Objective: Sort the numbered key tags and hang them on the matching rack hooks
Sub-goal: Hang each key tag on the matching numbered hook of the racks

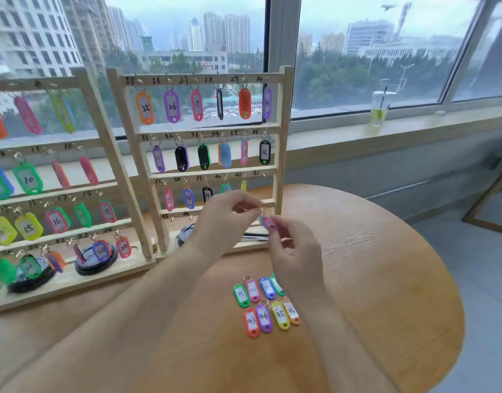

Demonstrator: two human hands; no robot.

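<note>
Two wooden key racks stand on the round table: the right rack [281,154] has hooks numbered 25 to 44, the left rack [94,114] carries lower numbers. Both hold coloured tags. In front of the right rack's lower rows, my right hand [295,251] pinches a pink key tag [268,222] by its body. My left hand [224,219] pinches that tag's metal ring at the top. Several loose tags [265,304] lie on the table below my hands, among them 43, 44 and 45. Hook 42 [263,175] is bare.
The wooden table's [386,279] curved edge runs along the right, with floor beyond. A clear drink cup [381,109] with a straw stands on the windowsill. Black coiled items [95,262] lie in the racks' base trays.
</note>
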